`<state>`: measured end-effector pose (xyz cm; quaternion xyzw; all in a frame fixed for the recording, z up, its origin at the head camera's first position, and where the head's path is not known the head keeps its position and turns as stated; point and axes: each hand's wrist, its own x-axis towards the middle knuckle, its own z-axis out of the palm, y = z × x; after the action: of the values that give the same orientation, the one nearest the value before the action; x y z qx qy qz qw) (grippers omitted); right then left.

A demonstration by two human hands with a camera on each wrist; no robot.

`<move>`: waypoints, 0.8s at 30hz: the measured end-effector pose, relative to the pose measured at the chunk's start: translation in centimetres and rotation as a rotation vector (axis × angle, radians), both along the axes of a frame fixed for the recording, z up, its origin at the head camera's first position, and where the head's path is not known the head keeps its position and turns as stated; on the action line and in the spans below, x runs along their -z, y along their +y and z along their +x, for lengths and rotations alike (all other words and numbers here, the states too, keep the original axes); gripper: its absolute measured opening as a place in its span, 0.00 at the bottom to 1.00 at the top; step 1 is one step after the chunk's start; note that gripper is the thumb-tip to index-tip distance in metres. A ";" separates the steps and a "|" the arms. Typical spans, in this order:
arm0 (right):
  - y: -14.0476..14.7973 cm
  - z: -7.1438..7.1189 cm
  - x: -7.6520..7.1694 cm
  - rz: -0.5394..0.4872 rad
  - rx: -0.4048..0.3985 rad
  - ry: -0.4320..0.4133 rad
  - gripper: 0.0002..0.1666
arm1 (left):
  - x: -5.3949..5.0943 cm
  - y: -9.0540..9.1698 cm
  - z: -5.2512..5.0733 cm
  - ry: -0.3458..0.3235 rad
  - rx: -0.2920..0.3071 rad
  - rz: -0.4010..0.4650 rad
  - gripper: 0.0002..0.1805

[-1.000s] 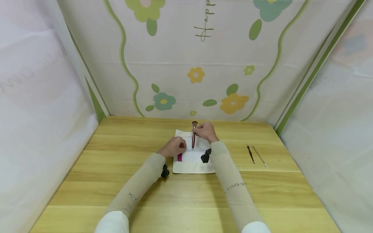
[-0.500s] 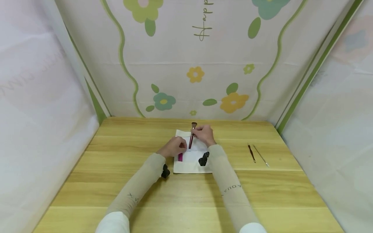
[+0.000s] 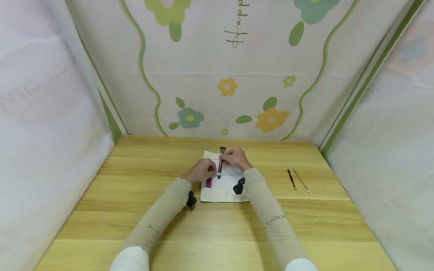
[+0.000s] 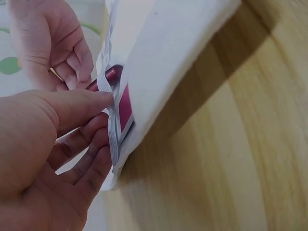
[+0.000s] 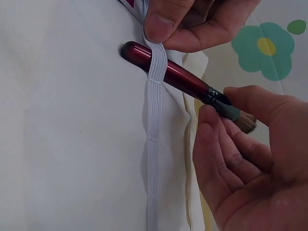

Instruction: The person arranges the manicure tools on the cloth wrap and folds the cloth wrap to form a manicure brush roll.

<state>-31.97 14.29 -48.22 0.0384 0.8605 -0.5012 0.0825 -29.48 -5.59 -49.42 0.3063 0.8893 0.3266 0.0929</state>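
Observation:
A dark red makeup brush (image 3: 220,165) lies over a white cloth wrap (image 3: 223,195). In the right wrist view, the brush handle (image 5: 178,77) passes under a white elastic band (image 5: 153,125), its rounded end out on the far side. My right hand (image 3: 236,158) pinches the brush by its dark collar near the bristles. My left hand (image 3: 202,171) pinches the elastic (image 4: 109,115) between thumb and fingers, beside the brush. A magenta piece (image 3: 208,183) shows below my left hand on the wrap.
Two thin tools, one dark (image 3: 291,179) and one silvery (image 3: 302,182), lie on the wooden table (image 3: 203,241) to the right. A printed flower cloth (image 3: 203,56) stands behind the table, with white cloth walls on both sides.
My right hand has moved slightly left and down with the brush, and the handle end now shows beyond the elastic. My left hand has stayed in place.

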 end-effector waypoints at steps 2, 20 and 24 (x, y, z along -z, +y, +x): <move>0.0 0.0 0.0 0.008 -0.012 -0.023 0.12 | 0.0 0.0 0.0 -0.012 -0.006 -0.002 0.05; -0.2 0.5 -0.1 0.009 -0.125 -0.203 0.12 | -0.6 0.1 0.5 -0.023 -0.053 -0.011 0.05; 0.0 0.4 -0.3 0.047 -0.137 -0.201 0.14 | -0.5 0.1 0.5 -0.028 -0.049 -0.016 0.05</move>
<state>-31.57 14.26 -47.96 0.0317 0.8601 -0.4677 0.2013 -29.00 -5.51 -48.94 0.2790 0.8978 0.3258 0.0998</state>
